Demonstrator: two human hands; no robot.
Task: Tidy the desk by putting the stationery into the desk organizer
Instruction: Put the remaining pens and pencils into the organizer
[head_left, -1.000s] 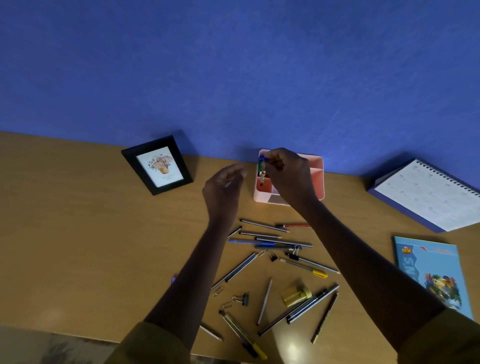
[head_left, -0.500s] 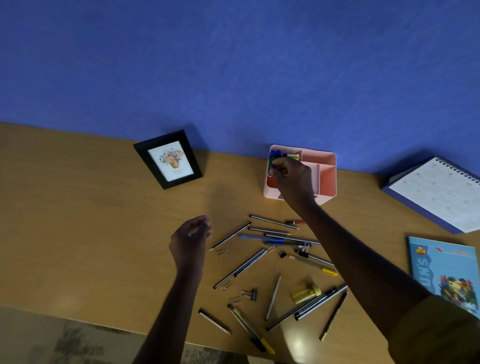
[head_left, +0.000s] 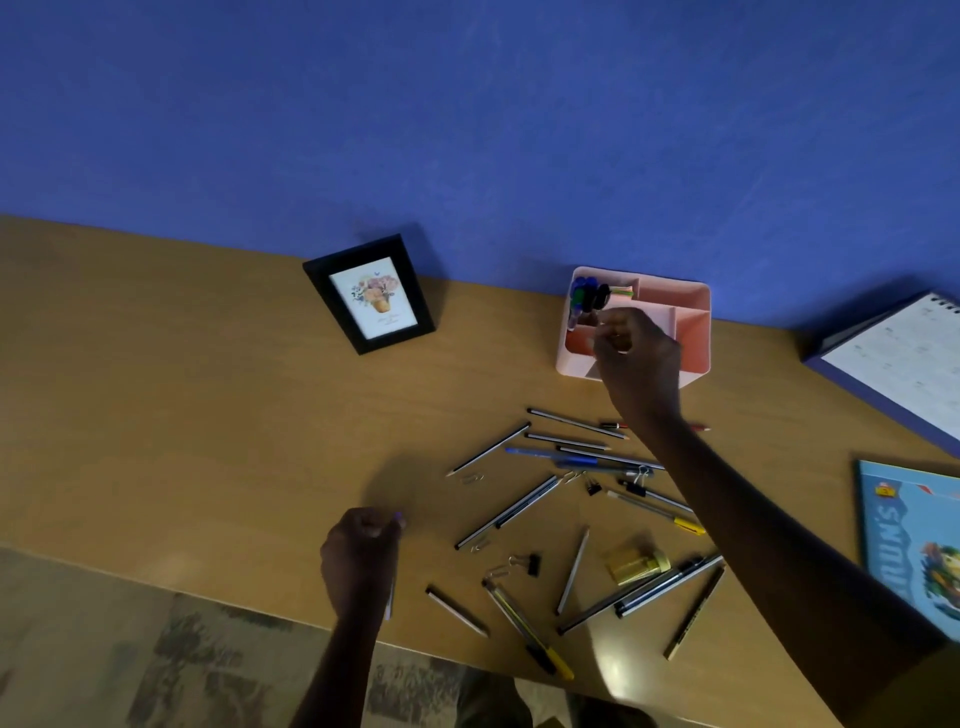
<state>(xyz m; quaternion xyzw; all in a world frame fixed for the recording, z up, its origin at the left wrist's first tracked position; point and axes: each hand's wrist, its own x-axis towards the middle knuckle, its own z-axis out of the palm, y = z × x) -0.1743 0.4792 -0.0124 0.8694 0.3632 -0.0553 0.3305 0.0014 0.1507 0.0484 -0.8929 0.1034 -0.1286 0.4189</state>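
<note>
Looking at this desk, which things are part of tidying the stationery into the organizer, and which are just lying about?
Part of the job: pink organizer; markers standing in it; loose pens and pencils; binder clips; thin pen gripped by the left hand.

Just lying about: picture frame; desk calendar; blue book.

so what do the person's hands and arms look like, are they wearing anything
The left hand and right hand are bare, with no gloves and no watch or bracelet at either wrist. Both arms are uncovered along all of the forearm in view. No sleeve shows on the left arm. The near end of the right arm, at the frame corner, is too dark to tell.
</note>
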